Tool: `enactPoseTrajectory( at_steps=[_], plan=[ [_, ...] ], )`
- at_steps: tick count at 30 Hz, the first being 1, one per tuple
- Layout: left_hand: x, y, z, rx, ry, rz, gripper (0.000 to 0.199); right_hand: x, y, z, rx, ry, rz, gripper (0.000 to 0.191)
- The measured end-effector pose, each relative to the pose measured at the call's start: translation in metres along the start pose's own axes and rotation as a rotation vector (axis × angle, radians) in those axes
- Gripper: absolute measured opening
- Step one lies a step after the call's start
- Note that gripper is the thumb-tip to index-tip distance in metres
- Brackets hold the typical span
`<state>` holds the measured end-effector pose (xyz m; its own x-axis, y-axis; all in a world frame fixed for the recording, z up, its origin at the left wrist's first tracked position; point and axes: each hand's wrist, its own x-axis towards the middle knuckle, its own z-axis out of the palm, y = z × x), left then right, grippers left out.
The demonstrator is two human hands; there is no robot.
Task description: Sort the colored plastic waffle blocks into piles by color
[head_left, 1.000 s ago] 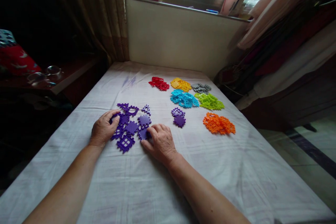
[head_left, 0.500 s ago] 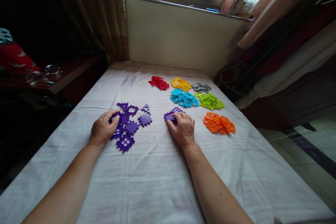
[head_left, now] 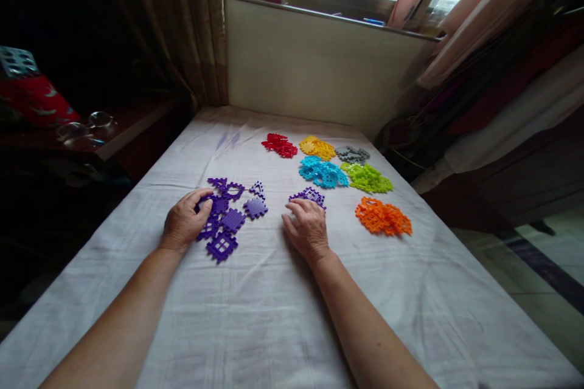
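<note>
My left hand rests at the left edge of a spread of purple interlocking tiles. Its fingers and thumb curl around the edge of one purple tile, which they partly cover. My right hand is palm down with its fingers apart and nothing visible in them. Just beyond its fingers lies a small purple pile, partly hidden by the hand. A light-catching purple square and a purple triangle lie between the two hands.
Farther back on the cloth-covered table are piles of red, yellow, grey, blue and green tiles. Orange tiles lie to the right. Eyeglasses sit on a dark side table.
My right hand has let go of the purple pile and drawn back slightly toward me and left. My left hand stays at the purple tiles. The view has shifted slightly.
</note>
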<state>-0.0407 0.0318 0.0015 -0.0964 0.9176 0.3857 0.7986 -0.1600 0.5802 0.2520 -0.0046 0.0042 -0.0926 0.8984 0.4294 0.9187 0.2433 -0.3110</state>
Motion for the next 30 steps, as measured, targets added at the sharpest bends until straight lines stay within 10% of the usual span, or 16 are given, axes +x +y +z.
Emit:
enactPoseTrajectory(
  at_steps=[13, 21, 30],
  plan=[
    [0.001, -0.003, 0.002, 0.012, 0.008, 0.02, 0.035, 0.015, -0.064, 0.025, -0.015, -0.163, 0.02, 0.03],
    [0.001, -0.003, 0.001, 0.003, 0.007, 0.018, 0.036, 0.033, -0.017, 0.012, -0.047, 0.084, 0.132, 0.034],
    [0.001, -0.003, 0.001, -0.001, 0.005, 0.013, 0.034, 0.054, 0.024, 0.008, -0.208, 0.01, 0.292, 0.032]
  ],
)
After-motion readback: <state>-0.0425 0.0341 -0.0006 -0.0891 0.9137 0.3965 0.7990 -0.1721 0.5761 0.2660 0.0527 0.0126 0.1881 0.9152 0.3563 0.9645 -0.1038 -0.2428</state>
